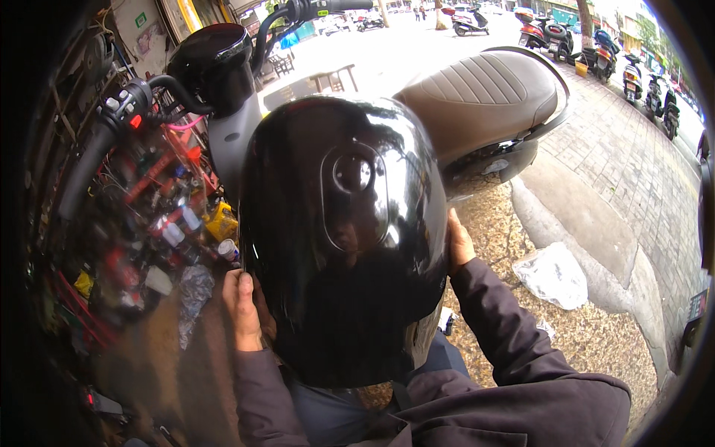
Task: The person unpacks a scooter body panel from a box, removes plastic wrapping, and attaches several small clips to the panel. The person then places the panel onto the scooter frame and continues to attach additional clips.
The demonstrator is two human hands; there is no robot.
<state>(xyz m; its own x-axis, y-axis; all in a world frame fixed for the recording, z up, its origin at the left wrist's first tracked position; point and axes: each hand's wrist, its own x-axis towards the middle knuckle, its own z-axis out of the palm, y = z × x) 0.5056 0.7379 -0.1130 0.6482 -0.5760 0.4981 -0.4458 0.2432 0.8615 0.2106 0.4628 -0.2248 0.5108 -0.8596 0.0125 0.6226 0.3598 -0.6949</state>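
Observation:
A large, rounded, glossy black shell (298,223) fills the middle of the view above my lap, with an oval outline and a small round shape on its face. Its exact kind is not clear. My left hand (244,305) grips its lower left side, thumb towards me and the other fingers mostly hidden. At its right edge my right hand (459,240) holds on, with most of its fingers behind the shell. Just beyond stands a scooter with a brown ribbed seat (488,89), a grey handlebar grip (88,167) and a black front housing (216,63).
Tools, red metal parts and a yellow container (221,221) crowd the floor at left. Crumpled clear plastic (195,294) lies nearer me. A white plastic bag (551,276) rests on the speckled ground at right. Parked scooters (629,78) line the paving farther off.

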